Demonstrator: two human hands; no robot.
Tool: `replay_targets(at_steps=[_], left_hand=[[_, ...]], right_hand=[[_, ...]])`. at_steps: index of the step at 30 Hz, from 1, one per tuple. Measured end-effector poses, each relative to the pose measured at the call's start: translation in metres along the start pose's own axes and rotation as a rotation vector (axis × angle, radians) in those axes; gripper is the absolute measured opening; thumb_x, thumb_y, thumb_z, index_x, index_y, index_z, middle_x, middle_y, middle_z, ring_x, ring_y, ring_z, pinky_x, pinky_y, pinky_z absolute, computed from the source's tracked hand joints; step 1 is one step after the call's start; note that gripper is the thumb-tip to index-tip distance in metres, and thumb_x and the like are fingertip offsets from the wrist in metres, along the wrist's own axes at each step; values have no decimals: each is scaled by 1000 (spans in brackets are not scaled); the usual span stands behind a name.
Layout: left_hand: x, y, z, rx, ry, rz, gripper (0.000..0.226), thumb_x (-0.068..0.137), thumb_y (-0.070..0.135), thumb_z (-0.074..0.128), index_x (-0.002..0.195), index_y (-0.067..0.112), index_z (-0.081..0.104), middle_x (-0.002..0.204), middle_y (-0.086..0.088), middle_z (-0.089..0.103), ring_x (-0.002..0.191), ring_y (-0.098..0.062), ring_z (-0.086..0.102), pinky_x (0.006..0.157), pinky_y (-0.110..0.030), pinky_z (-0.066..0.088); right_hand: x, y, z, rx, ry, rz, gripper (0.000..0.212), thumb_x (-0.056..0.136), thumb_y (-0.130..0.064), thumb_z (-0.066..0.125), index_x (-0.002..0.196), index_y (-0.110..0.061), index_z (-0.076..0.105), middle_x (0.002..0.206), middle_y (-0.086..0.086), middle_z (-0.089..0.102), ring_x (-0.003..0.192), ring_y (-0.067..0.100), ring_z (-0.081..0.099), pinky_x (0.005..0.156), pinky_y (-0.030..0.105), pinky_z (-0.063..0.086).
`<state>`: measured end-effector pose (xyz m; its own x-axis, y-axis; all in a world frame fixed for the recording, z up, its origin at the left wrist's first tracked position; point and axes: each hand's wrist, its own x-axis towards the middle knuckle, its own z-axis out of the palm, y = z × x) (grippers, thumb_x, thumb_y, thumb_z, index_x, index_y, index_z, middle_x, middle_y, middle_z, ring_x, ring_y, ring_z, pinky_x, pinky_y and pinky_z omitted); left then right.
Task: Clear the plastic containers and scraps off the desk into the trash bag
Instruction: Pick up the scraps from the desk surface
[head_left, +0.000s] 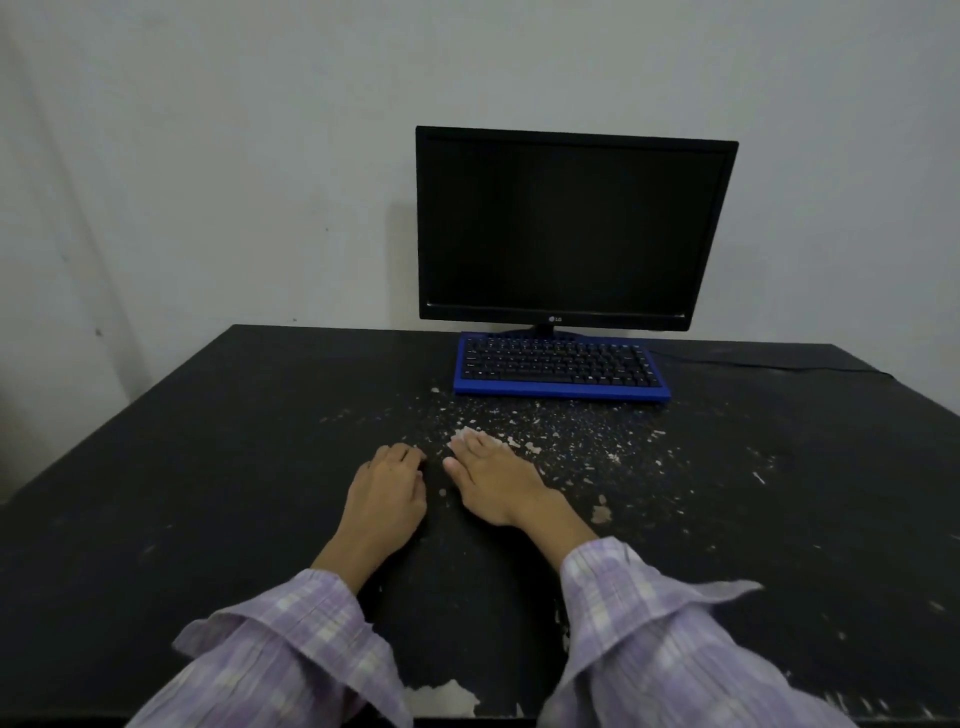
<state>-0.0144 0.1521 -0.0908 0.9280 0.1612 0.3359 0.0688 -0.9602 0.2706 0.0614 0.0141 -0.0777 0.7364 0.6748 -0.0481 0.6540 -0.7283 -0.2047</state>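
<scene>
Across the whole lower view stretched the black desk (156, 467), its far edge against a pale wall (208, 156) and its near edge at the bottom of the picture; the left half lay bare, with open surface out to the left edge. At the back right stood a dark monitor (571, 228), and just before it a blue keyboard (561, 369) with its long side running left to right along the far edge, a thin cable (779, 366) trailing off to the right. Between keyboard and hands, pale scraps (571, 436) were strewn in a loose band spreading left to right, thinning toward the right edge. Both arms wore lilac checked sleeves (291, 644). The left hand (387, 493) rested knuckles up, fingers curled under; whether it held anything could not be told. The right hand (493, 483) lay flat, fingers straight, touching the scraps
</scene>
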Motion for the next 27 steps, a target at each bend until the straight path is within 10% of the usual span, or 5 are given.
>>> replay_targets(at_steps=[12, 27], left_hand=[[-18, -27, -16, -67, -50, 13, 38, 96, 14, 44, 133, 12, 48, 139, -4, 48, 130, -17, 41, 107, -27, 32], [-12, 117, 26, -171, -164, 327, 41, 98, 28, 40, 136, 15, 45, 143, -1, 43, 133, -14, 36, 111, -27, 26]], right_hand=[[-107, -33, 12, 64, -47, -355, 55, 101, -43, 14, 152, -23, 13, 160, -7, 6, 146, 5, -1, 118, 25, -3], [-206, 88, 2, 66, 139, 257, 95, 70, -71, -22, 151, -32, 8, 154, -21, -4, 138, -8, -8, 114, 19, -5]])
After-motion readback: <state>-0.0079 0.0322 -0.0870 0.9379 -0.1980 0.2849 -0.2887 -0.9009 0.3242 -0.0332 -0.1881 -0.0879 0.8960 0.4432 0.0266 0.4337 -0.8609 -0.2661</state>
